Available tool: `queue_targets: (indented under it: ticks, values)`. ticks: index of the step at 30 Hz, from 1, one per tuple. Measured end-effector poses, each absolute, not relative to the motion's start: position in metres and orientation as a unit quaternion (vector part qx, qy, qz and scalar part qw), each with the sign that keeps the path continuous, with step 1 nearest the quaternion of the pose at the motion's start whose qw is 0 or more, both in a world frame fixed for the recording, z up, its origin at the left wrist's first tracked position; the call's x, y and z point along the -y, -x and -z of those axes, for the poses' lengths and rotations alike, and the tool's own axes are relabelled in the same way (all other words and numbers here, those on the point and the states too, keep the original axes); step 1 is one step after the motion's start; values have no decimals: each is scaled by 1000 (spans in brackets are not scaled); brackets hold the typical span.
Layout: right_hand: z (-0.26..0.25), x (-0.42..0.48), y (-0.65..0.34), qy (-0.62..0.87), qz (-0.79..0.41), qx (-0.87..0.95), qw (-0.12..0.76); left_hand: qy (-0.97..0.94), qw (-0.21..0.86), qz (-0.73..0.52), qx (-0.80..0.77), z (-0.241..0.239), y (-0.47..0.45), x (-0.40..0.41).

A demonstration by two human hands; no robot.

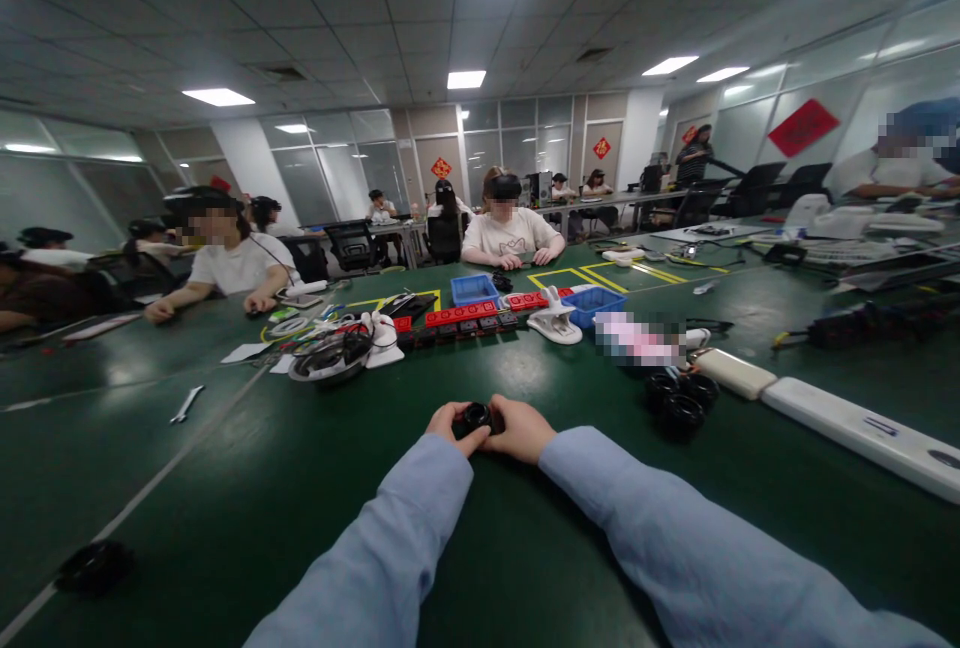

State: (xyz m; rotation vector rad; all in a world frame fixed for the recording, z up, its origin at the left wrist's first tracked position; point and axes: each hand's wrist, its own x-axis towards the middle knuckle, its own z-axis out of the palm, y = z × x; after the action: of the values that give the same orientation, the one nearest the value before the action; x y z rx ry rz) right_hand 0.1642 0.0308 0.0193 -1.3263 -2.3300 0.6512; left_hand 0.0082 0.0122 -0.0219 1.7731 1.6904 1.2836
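Between my two hands, just above or on the green table (517, 378), is a small round black part (477, 416) with a ring-shaped opening facing up. My left hand (450, 426) grips it from the left, thumb in front and fingers curled behind. From the right, my right hand (519, 430) closes on the same part with bent fingers. Some fingertips are hidden, and I cannot make out exactly what the part is. Several similar black round parts (682, 412) sit together to the right of my hands. Another black round part (94, 566) lies far left, near the front.
An open-end wrench (187, 405) lies to the left. Beyond my hands are a bowl of black cable (330, 356), a row of red and black blocks (469, 326), blue trays (474, 291) and a white clamp-like piece (556, 320). A long white device (862, 428) stretches along the right. Co-workers sit opposite.
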Motion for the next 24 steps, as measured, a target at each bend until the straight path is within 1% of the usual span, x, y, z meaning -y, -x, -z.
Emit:
queue_targets:
  ticks: [2, 5, 8, 13, 18, 21, 24]
  values:
    - [-21, -25, -159, 503, -180, 825, 185, -621, 173, -460, -610, 20, -11, -12]
    - [-25, -19, -153, 531, -141, 819, 164, -618, 162, -457, -618, 17, -14, -11]
    - [-28, -17, -151, 536, -128, 820, 154, -622, 160, -453, -618, 15, -14, -9]
    - [-28, -16, -155, 511, -130, 834, 163, -635, 165, -445, -609, 13, -11, -8]
    - [-28, -20, -167, 451, -188, 855, 175, -637, 175, -455, -598, 14, -11, -5]
    - [-28, -25, -176, 407, -258, 858, 177, -645, 176, -455, -588, 15, -9, -3]
    - [-26, -30, -180, 396, -327, 841, 168, -655, 164, -446, -588, 17, -7, -4]
